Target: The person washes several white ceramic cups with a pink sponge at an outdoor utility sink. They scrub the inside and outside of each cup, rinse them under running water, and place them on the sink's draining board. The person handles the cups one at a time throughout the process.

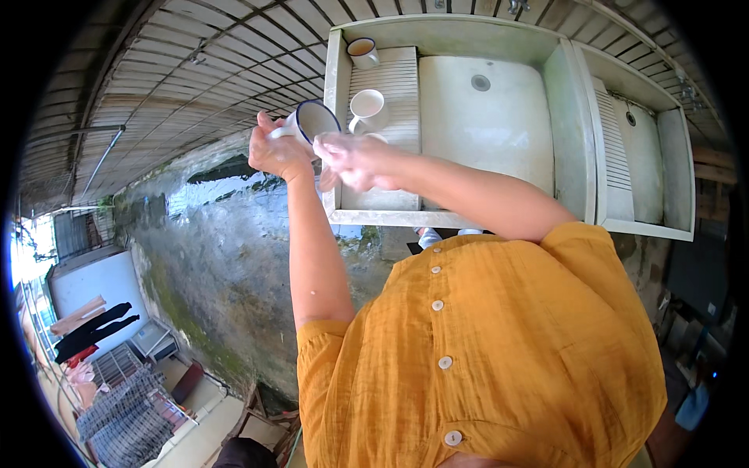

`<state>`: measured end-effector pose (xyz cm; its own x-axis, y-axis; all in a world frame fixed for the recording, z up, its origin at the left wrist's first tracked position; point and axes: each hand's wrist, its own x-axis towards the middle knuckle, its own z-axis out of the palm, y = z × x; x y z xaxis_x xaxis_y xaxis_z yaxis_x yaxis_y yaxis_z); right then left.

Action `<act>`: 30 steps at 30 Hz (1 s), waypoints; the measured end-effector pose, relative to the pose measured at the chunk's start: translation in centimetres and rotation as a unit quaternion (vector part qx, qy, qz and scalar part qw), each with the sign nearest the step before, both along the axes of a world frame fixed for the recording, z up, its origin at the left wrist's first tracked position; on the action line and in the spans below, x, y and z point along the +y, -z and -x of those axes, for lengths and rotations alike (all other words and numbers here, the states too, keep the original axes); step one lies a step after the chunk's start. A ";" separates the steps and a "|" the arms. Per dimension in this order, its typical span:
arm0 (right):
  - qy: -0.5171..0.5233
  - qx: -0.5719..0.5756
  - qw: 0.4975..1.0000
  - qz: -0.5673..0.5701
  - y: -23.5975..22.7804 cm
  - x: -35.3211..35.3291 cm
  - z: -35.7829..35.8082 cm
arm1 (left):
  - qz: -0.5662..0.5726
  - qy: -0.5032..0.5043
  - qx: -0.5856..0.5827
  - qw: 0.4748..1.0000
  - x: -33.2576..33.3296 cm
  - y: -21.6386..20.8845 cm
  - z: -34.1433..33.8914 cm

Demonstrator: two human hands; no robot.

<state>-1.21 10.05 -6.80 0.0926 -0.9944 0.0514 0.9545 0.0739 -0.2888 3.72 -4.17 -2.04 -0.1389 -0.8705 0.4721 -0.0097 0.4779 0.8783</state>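
Note:
My left hand (275, 154) grips a white mug (294, 125) with a dark blue rim, tilted so that its mouth turns toward my right hand. Foam whitens my right hand (360, 162), which is curled at the mug's near side and slightly blurred; what it holds, if anything, I cannot make out. Just beyond it a plain white mug (370, 109) stands on the ridged washboard (402, 86) of the sink. A second blue-rimmed mug (362, 51), with brownish liquid inside, sits in the sink's far left corner.
To the right of the washboard lies the white sink basin (484, 125) with a round drain (480, 83). A smaller sink (646, 156) adjoins it. A metal grille (234, 86) rises behind, wet concrete floor (226, 242) spreads at left, and clothes (94, 331) hang farther off.

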 end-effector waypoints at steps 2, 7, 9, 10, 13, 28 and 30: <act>0.119 0.110 0.985 -0.050 -2.7 -0.1 0.6 | 0.083 -0.021 -0.021 0.996 -2.0 0.5 -1.4; 0.334 0.621 0.655 -0.272 -6.9 -3.0 3.0 | 0.341 -0.097 -0.204 0.912 3.6 -1.6 1.0; 0.321 0.671 0.607 -0.281 -7.5 -4.0 2.6 | 0.341 -0.118 -0.191 0.913 4.0 -1.7 1.4; 0.323 0.687 0.598 -0.257 -7.5 -4.0 1.7 | 0.257 -0.085 -0.247 0.931 3.1 -0.9 0.3; 0.386 0.740 0.531 -0.147 -7.6 -3.0 -2.9 | -0.272 0.136 0.199 0.932 -2.1 0.7 -1.4; 0.357 0.499 0.788 0.036 -3.8 -2.2 8.5 | -0.313 0.476 -0.102 0.815 0.7 -2.8 -3.4; 0.321 0.505 0.797 -0.078 -4.4 -2.1 7.9 | -0.338 0.489 -0.118 0.796 0.4 -1.9 -3.6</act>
